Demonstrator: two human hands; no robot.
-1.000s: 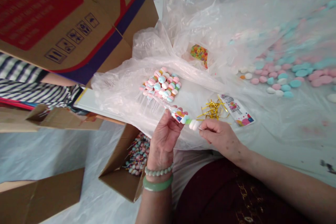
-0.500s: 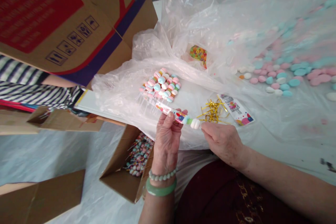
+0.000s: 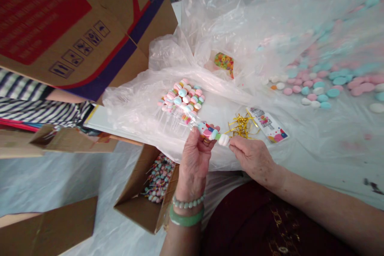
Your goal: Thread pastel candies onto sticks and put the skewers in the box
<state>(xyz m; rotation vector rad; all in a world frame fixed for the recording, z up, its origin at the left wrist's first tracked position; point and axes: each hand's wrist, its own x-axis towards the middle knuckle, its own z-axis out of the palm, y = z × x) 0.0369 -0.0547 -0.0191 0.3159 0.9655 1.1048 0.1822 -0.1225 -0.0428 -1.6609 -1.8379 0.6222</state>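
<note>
My left hand pinches a candy skewer in a clear, printed plastic wrapper. Bare at the skewer's right end are blue, green and white candies. Close against those white pieces, my right hand has thumb and fingers pinched together; what lies between them is hidden, perhaps the stick's end. Beyond my left hand lies a pile of candy skewers, their white sticks toward me. Gold twist ties and a stack of printed clear bags lie just past my right hand.
Loose pastel candies spread across the right, partly beneath plastic sheeting. A bag of ring-shaped candies lies at the back. Below the table's left edge stands a carton holding many skewers. A big carton and a striped sleeve are at left.
My left hand has shifted slightly right and down, bringing the wrapper closer to my right hand. My right hand keeps its pinch at nearly the same spot.
</note>
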